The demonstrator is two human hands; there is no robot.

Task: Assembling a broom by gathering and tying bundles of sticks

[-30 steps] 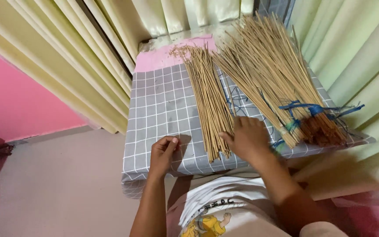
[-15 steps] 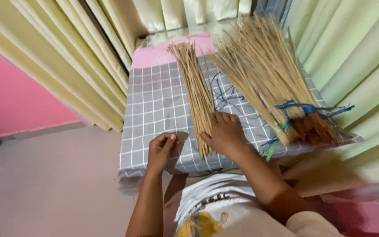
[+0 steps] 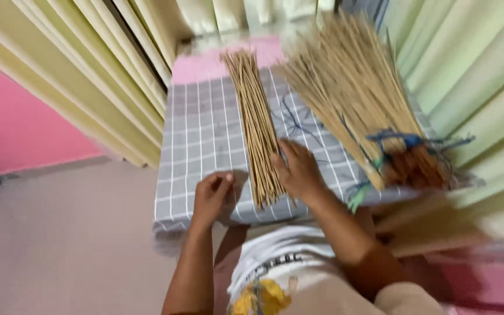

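While my right hand [image 3: 298,172] lies open and flat against the near end of the loose stick bundle [image 3: 256,125], whose length runs away across the grey checked cloth [image 3: 202,137], my loosely curled, empty left hand [image 3: 211,198] rests just left.

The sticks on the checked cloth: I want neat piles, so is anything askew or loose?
Mostly tidy. The thin stick row lies straight beside the right hand. The tied bundle fans out wide, and blue string trails loose from its binding.
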